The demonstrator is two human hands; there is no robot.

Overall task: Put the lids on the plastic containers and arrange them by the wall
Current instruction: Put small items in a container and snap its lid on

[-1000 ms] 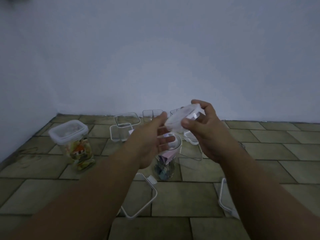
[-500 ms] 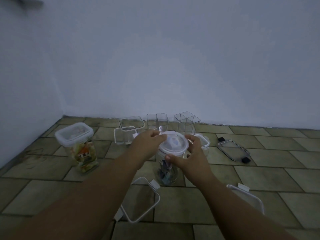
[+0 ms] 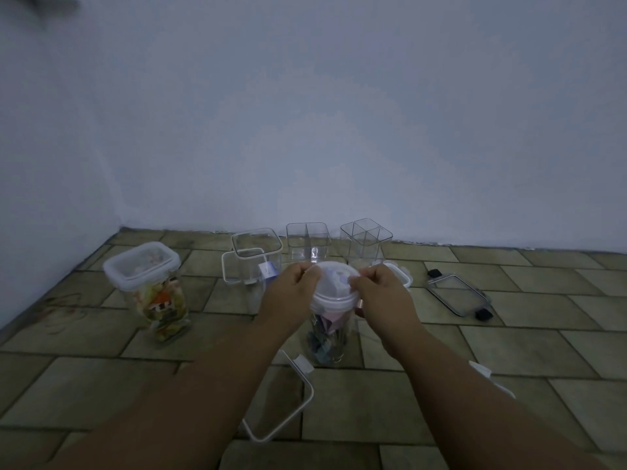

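Note:
A round clear jar (image 3: 328, 337) with coloured pieces inside stands on the tiled floor in the middle. A white round lid (image 3: 334, 285) sits on its mouth. My left hand (image 3: 291, 296) grips the lid's left edge and my right hand (image 3: 382, 294) grips its right edge, thumbs on top. To the left stands a square container (image 3: 159, 301) with its lid on. Three open clear containers stand by the wall: one (image 3: 257, 255) with a white rim, one (image 3: 308, 244) with a divider, one (image 3: 365, 240) with a cross divider.
Loose lids lie on the floor: a white-framed one (image 3: 288, 401) under my left forearm, another (image 3: 488, 376) by my right forearm, a dark-clipped one (image 3: 458, 295) at the right, a small one (image 3: 400, 271) behind my right hand. The walls meet in a corner at the left.
My right hand brought the round lid down from the air onto the jar. Both hands now press on its rim, the thumbs moved onto the top.

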